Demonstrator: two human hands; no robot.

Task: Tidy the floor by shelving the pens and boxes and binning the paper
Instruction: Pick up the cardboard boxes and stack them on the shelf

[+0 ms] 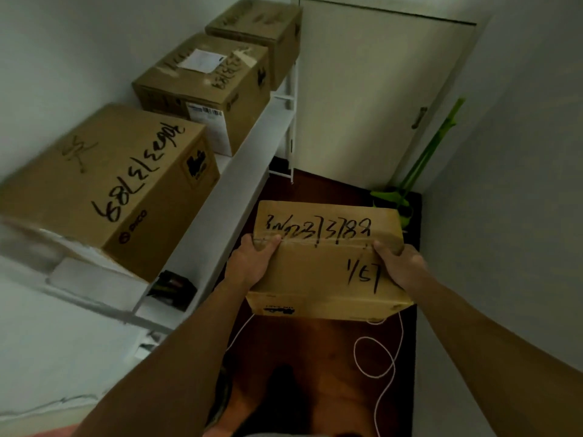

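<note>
Out over the dark floor (315, 357), in the narrow aisle beside the white shelf (243, 171), I've got the small cardboard box (325, 263) up in the air between both hands. My left hand (252, 263) is clamped on its left side with the thumb hooked over the taped seam on top, and my right hand (399, 263) mirrors it on the right side, so both grips are closed on the box and nothing is loose. It looks stiff and square, corrugated walls holding their shape under my fingers, no sag in the top, so I judge it light to moderate in weight and not fragile. Plain cardboard gives decent friction; holding at the two opposite sides, thumbs on top, seems the right purchase, with fingers underneath if it feels bottom-heavy. Three bigger boxes sit on the shelf top to my left, the nearest box (107, 184) close by, the middle box (205, 89) behind it. A white cord (375, 357) loops on the floor below, a trip risk, I'd say.
</note>
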